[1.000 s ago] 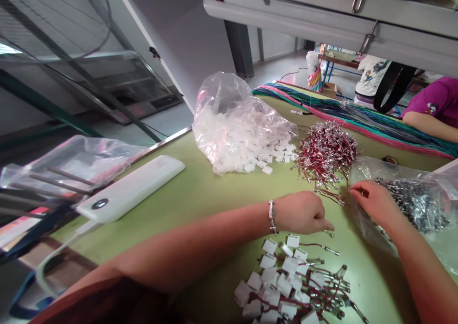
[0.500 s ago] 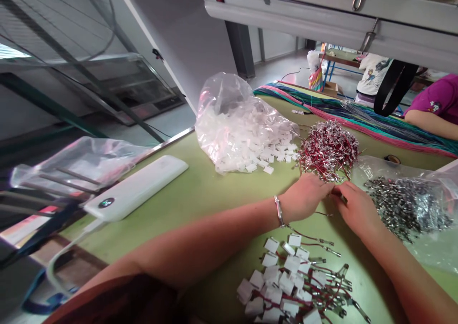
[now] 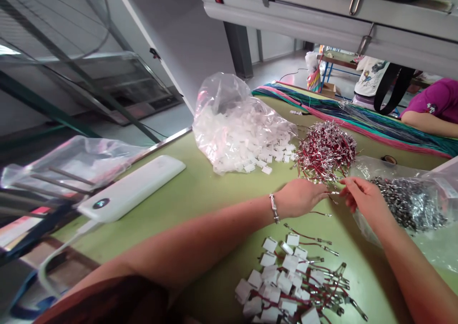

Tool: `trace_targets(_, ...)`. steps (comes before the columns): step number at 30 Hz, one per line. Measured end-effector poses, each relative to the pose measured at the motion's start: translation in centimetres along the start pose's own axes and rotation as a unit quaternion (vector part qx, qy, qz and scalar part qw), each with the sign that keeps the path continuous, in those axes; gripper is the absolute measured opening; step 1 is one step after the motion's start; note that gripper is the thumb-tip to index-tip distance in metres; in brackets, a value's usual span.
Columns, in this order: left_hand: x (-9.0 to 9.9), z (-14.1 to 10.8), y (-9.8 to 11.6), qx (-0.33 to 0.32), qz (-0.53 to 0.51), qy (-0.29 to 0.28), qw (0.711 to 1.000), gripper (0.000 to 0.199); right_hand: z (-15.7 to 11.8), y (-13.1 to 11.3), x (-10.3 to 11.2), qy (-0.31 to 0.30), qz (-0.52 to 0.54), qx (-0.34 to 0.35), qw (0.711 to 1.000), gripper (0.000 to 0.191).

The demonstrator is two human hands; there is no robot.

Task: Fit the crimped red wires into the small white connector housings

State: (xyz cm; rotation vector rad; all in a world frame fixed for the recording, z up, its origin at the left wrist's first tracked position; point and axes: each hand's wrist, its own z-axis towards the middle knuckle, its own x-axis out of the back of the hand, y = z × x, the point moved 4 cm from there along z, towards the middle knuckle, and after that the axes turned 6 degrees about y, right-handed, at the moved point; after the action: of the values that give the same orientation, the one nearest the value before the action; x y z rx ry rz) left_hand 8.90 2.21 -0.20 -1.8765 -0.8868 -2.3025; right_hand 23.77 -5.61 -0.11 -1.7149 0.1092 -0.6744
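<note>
While the left hand (image 3: 298, 197), wearing a silvery bracelet (image 3: 274, 208) at its wrist, pinches a thin wire lead with a silvery metal tip (image 3: 333, 193) between its closed fingertips, the right hand (image 3: 368, 202) is at that tip, thumb and forefinger nearly together; whether they grip it, I cannot tell. The lead is held just above the green worktop (image 3: 211, 195), close to the near edge of a heaped pile of short red wires with shiny metal ends (image 3: 326, 147).

Below the left wrist lies a cluster of white square plastic blocks with red wires and metal clips (image 3: 284, 283). Beyond the left forearm sits a clear plastic bag of small white plastic pieces (image 3: 232, 123), some spilling from its mouth. Beside the right hand, a clear plastic bag (image 3: 425, 247) holds small dark metal parts (image 3: 404, 202).
</note>
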Motion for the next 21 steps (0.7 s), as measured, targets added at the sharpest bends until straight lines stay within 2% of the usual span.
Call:
trace_targets(3,0.0,0.0,-0.2,0.006,0.004,-0.001,1.0,0.035,-0.1,0.3,-0.3,-0.024,-0.031,-0.021,0.999,0.029)
trace_targets(5,0.0,0.0,-0.1,0.004,0.0,0.005,1.0,0.034,-0.3,0.0,-0.8,-0.037,-0.03,-0.002,0.999,0.025)
trace_targets(10,-0.1,0.0,0.5,-0.008,-0.057,0.007,0.998,0.03,-0.9,-0.4,-1.7,-0.042,-0.038,0.078,0.995,0.021)
trace_targets(14,-0.2,0.0,0.3,0.036,-0.14,0.02,0.989,0.022,-1.6,-1.2,-2.0,-0.003,-0.097,0.192,0.977,0.017)
trace_targets(16,-0.2,0.0,0.2,0.061,-0.198,0.027,0.978,0.023,-1.9,-1.6,-2.1,0.009,-0.109,0.228,0.967,0.018)
trace_targets(18,-0.2,-0.1,0.1,0.077,-0.26,0.023,0.962,0.024,-1.8,-1.6,-2.1,0.013,-0.103,0.215,0.971,0.019)
trace_targets(21,-0.5,-0.1,0.1,0.087,-0.33,-0.009,0.94,0.029,-1.3,-0.8,-1.9,0.004,-0.066,0.134,0.989,0.022)
